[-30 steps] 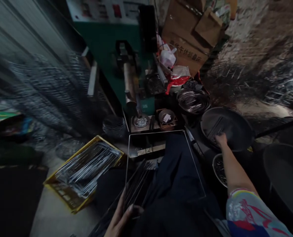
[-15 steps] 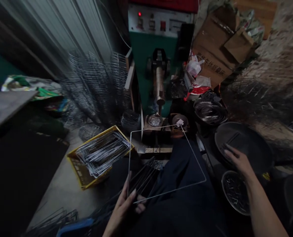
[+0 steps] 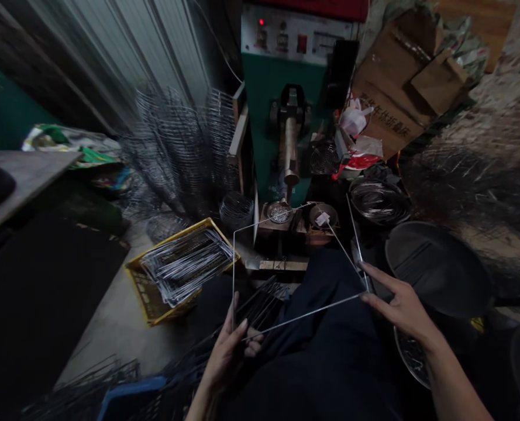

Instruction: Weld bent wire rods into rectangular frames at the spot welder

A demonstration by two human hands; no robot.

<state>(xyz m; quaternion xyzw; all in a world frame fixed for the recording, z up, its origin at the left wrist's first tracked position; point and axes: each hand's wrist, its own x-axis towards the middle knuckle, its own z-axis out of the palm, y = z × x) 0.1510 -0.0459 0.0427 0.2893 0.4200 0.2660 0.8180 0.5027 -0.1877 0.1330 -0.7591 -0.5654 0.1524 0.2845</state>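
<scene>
A thin rectangular wire frame (image 3: 303, 316) stretches out above my lap, its near-left corner pinched in my left hand (image 3: 228, 351). My right hand (image 3: 402, 304) is at the frame's right corner, thumb and fingers closed on a straight metal rod (image 3: 354, 228) that points up and away. The rod's lower end lies close to the frame's corner; whether they touch I cannot tell. Beyond the frame's far side stands a green machine (image 3: 264, 88) with a cylindrical arm (image 3: 291, 152) that reaches down over a small dish of metal bits (image 3: 279, 213).
To the left, a yellow crate (image 3: 143, 298) holds many bent wire frames. Stacks of wire coils (image 3: 176, 140) rise behind it. A dark round pan (image 3: 439, 269) and a bowl (image 3: 411, 356) are at right. A blue crate (image 3: 132, 387) sits at lower left.
My right hand has moved left from the dark pan to the frame's right corner, bringing a straight rod with it. My left hand keeps its hold on the frame. The view has shifted slightly.
</scene>
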